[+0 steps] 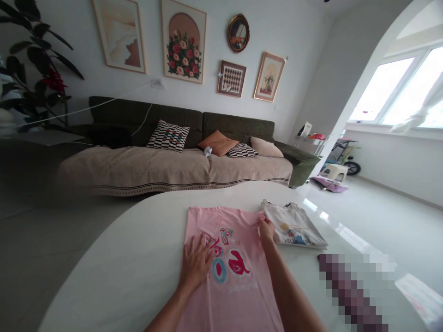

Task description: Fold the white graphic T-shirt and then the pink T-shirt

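A pink T-shirt (228,286) with a red and blue print lies spread on the white table (138,258), its bottom hem toward the sofa. My left hand (195,263) rests flat on the shirt's left part, fingers apart. My right hand (266,227) pinches the shirt's right edge near the far corner. Just right of that hand lies a folded white T-shirt (294,226) with a colourful print.
A dark green sofa (194,147) with a beige cover and several cushions stands beyond the table. A potted plant (38,69) is at far left. A blurred pixelated patch (353,286) lies on the table at the right. Bright windows and a small stool (334,171) are at right.
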`<state>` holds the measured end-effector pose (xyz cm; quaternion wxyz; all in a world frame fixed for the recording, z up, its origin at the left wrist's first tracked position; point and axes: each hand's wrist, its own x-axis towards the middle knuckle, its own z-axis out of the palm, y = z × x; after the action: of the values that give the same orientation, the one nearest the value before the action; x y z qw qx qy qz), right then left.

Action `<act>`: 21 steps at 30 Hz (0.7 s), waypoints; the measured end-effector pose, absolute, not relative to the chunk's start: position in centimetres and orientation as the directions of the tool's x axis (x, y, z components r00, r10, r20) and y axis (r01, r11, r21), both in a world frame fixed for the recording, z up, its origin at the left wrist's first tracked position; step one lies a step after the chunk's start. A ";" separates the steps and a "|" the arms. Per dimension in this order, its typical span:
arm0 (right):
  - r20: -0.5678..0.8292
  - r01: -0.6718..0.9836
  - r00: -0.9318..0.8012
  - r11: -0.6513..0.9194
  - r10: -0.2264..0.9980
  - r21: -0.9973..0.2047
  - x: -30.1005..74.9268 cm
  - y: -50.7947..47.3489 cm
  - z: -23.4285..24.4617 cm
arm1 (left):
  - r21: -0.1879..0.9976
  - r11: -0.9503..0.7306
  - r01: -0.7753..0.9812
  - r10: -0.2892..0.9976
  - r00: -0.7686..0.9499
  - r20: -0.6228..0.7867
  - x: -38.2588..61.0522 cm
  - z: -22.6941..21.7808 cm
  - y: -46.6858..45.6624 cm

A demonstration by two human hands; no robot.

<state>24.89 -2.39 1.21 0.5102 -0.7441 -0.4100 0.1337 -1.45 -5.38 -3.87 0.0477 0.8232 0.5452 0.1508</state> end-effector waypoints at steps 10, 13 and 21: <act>0.407 0.882 0.077 0.128 0.910 -0.453 12.5 -2.9 0.1 | 0.193 -0.400 0.896 0.913 0.370 0.171 -1.4 -4.6 -5.1; 0.355 0.908 -0.043 0.185 0.934 -0.377 10.6 -4.7 0.3 | 0.187 -0.406 0.895 0.907 0.370 0.200 -1.4 -4.7 -5.0; 0.176 0.909 0.110 -0.028 0.978 -0.415 17.5 -20.4 1.1 | 0.213 -0.423 0.881 0.896 0.372 0.244 -1.4 -5.0 -5.1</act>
<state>17.54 -20.37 1.13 0.2179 -0.7125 -0.6623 0.0790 -1.41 -5.11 -4.96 0.0234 0.8279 0.5364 0.1623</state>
